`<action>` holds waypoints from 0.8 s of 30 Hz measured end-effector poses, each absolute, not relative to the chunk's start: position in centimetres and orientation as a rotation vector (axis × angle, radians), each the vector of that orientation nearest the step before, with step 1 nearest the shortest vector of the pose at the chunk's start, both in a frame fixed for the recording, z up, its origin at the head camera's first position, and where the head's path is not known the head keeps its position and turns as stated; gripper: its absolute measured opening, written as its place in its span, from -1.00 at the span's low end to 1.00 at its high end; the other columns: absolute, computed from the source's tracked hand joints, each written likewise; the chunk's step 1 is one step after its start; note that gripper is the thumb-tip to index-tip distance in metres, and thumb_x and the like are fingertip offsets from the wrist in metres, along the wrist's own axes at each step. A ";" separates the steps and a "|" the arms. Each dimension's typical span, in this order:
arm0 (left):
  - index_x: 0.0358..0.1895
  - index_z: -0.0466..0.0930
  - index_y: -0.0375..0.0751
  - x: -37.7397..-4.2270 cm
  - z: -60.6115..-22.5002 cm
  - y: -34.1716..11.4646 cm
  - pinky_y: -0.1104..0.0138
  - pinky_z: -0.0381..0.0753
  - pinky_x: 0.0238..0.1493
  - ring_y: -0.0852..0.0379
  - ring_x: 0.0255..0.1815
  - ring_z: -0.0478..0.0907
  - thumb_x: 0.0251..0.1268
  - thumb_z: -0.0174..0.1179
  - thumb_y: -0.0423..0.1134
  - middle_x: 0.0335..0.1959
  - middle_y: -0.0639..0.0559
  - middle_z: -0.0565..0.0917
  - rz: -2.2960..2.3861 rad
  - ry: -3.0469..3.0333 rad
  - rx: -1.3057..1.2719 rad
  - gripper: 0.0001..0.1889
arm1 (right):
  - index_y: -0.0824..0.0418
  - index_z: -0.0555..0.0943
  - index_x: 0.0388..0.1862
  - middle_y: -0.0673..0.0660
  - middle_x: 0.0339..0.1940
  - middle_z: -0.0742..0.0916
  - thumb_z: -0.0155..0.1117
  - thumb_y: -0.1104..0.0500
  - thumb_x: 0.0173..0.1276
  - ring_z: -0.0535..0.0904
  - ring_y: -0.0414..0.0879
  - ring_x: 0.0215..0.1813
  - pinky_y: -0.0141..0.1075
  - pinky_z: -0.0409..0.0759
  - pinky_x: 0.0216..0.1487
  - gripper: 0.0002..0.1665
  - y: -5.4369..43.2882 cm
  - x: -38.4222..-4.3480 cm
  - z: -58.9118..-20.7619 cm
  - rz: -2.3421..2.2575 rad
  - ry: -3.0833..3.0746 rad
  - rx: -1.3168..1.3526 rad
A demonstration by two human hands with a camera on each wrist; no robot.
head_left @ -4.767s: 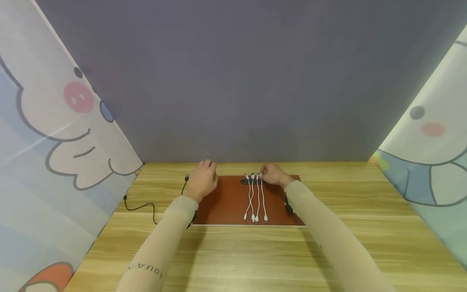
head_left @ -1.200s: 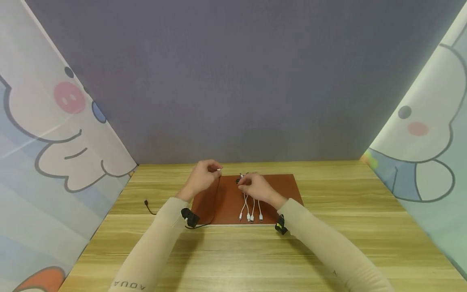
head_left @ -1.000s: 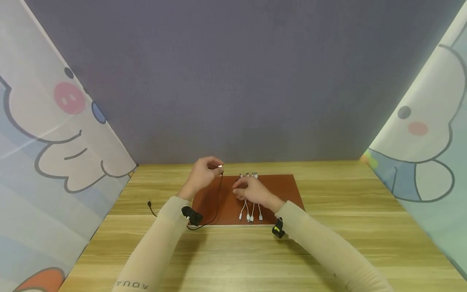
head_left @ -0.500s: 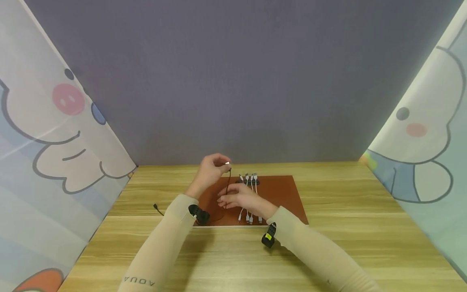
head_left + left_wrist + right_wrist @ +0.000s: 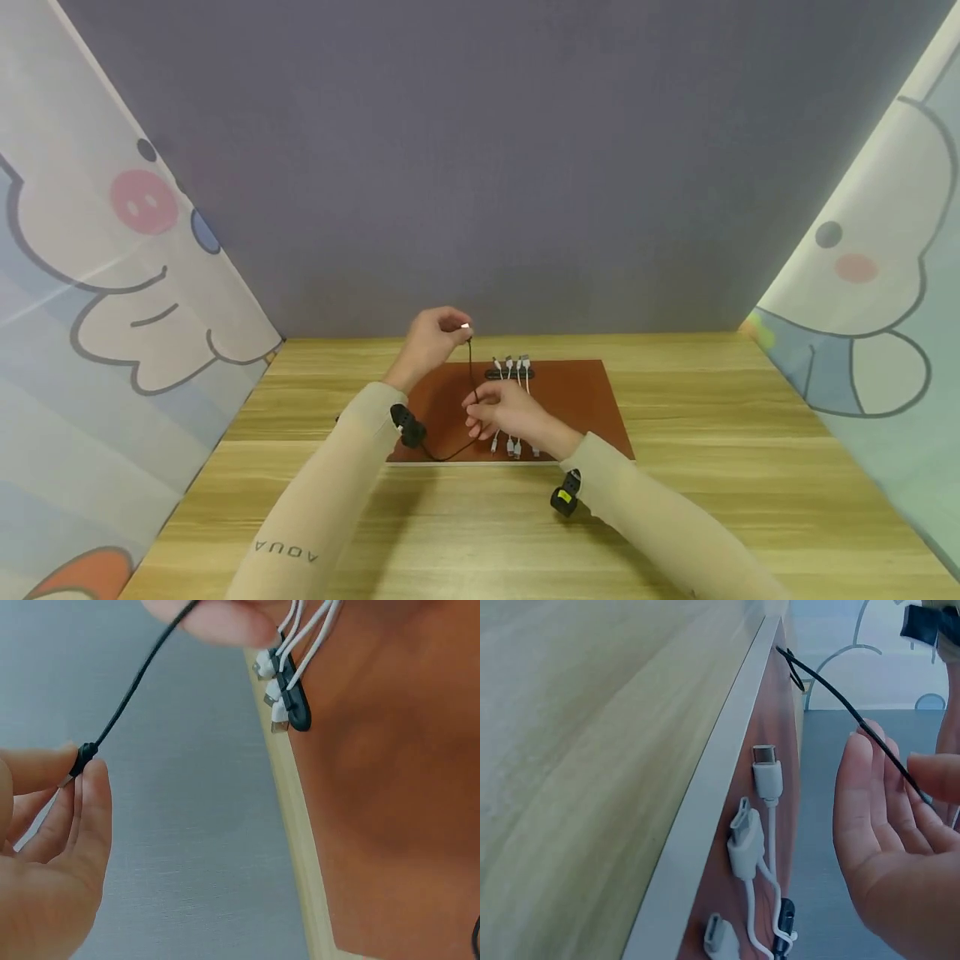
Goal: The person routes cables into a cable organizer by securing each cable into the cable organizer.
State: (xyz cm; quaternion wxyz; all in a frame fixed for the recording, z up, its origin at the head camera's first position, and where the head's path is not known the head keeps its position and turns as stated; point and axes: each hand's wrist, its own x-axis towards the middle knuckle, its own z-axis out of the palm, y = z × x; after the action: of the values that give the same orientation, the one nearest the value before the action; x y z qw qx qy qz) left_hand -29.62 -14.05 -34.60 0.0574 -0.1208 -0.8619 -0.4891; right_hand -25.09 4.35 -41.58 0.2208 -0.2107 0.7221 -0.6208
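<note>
My left hand (image 5: 435, 346) pinches the plug (image 5: 84, 757) of a black USB cable (image 5: 470, 367) between thumb and fingers, raised above the back edge of a brown mat (image 5: 577, 400). From there the cable runs down to my right hand (image 5: 513, 412), which holds it loosely between thumb and fingers over the mat. Beyond it, the cable loops left along the mat's front, then disappears behind the left sleeve. Several white cables (image 5: 527, 382) lie across the mat, seated in a black cable clip (image 5: 298, 712) near its back edge. Their front plugs (image 5: 767, 776) reach toward the mat's front edge.
The mat lies on a wood-grain table (image 5: 712, 400). A grey panel (image 5: 480, 167) rises behind the table's back edge, and cartoon-printed sheets (image 5: 142, 333) flank both sides. Each wrist wears a small black camera (image 5: 408, 427).
My right hand has left the white cables at the clip, moved left and taken the black cable. My left hand, having picked up its plug, has risen and shifted right, dragging the cable along.
</note>
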 end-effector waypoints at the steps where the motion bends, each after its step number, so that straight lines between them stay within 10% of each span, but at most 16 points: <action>1: 0.02 0.71 -0.18 -29.8 -34.6 -13.9 0.08 0.65 -0.04 0.01 -0.10 0.69 0.42 0.29 -0.28 -0.11 -0.04 0.74 -1.468 -2.634 -0.379 -0.81 | 0.53 0.57 0.06 0.38 -0.28 0.73 0.21 0.32 0.50 0.74 0.10 -0.31 -0.02 0.73 -0.18 -0.72 4.5 -25.0 -41.5 -1.712 2.018 -0.571; 19: 0.01 0.68 -0.24 -32.5 -34.4 -13.3 0.11 0.63 -0.02 -0.01 -0.04 0.66 0.40 0.26 -0.38 -0.09 -0.09 0.72 -1.244 -2.894 -0.625 -0.82 | 0.48 0.57 0.21 0.02 -0.40 0.70 0.32 0.30 0.41 0.57 -0.19 -0.57 -0.32 0.51 -0.47 -0.56 5.5 -22.0 -41.4 -1.258 2.681 -0.624; 24: -0.03 0.69 -0.27 -33.1 -35.2 -12.8 0.14 0.64 -0.06 0.00 -0.09 0.67 0.37 0.27 -0.41 -0.13 -0.10 0.72 -1.196 -2.870 -0.618 -0.83 | 0.32 0.70 -0.18 -0.07 -0.62 0.62 0.35 0.27 0.39 0.51 -0.23 -0.57 -0.27 0.54 -0.39 -0.88 5.0 -21.3 -40.7 -1.042 2.866 -0.683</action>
State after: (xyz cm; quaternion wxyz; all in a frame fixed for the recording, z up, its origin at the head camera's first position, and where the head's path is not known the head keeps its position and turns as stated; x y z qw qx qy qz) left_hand -33.10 -12.84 -35.17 -0.0143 -0.1949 -0.9053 -0.3773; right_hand -21.30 4.99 -40.69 0.0084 -0.2186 0.9171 -0.3334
